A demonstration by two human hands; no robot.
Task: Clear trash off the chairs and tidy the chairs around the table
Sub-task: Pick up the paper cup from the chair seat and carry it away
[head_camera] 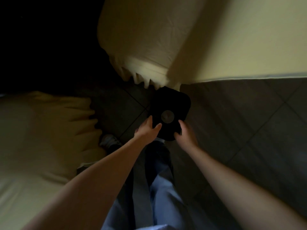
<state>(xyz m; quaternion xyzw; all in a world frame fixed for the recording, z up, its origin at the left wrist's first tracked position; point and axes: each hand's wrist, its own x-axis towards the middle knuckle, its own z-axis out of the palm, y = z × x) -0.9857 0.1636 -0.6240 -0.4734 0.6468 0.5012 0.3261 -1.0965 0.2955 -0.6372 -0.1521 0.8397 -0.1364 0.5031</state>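
Holding a dark object (172, 100) in both hands, off the tiled floor (249, 122) and resting on no seat. Sits just under the pleated hem of the far covered chair (149, 39), to the right of the near covered chair (41, 130), and ahead of the blue trousers (159, 196). Too dim to name: rounded-square outline, flat face turned up, with a grey disc (167, 116) set toward the near edge. Pinching the near-left edge with the left hand (147, 130), thumb and fingertips lying over the top face; curling the right hand (186, 136) round the near-right corner. Probably carrying trash away from the chairs, so worth doing carefully: grip on opposite sides, hold level so nothing slides off, draw back clear of the hem before turning, and mind the chair skirts on both sides and the shoe (110, 141) below. Reads as slightly longer than wide, with the long axis running away from the body toward the far chair and leaning a little to the right. Disc end nearest the body, far end aimed at the hem — though close enough to square, and blurred enough, to leave that a judgement only.
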